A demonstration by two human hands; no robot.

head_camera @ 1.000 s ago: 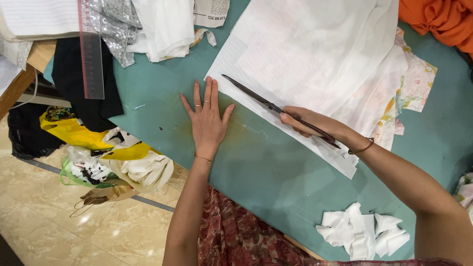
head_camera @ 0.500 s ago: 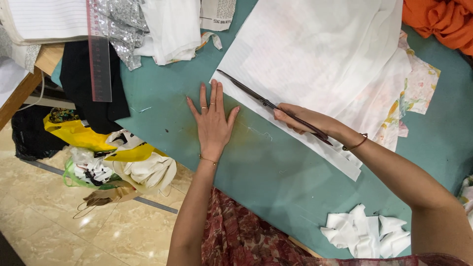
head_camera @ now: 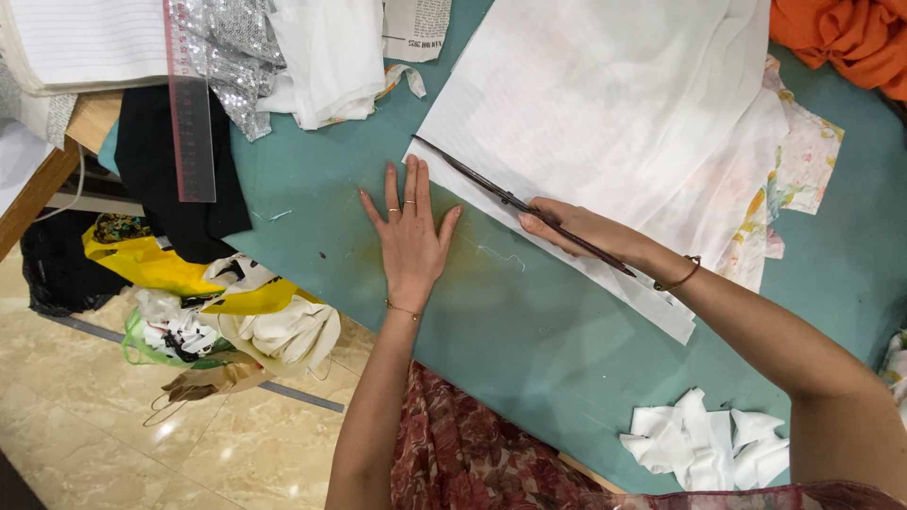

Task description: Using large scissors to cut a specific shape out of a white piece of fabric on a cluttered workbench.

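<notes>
The right hand has its fingers clamped on dark scissors, whose blades lie along the near edge of the white fabric. Just beside this fabric edge, the left hand lies flat on the green table, fingers slightly apart.

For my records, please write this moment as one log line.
left hand: flat on green table | right hand: holds scissors at white fabric edge
</notes>
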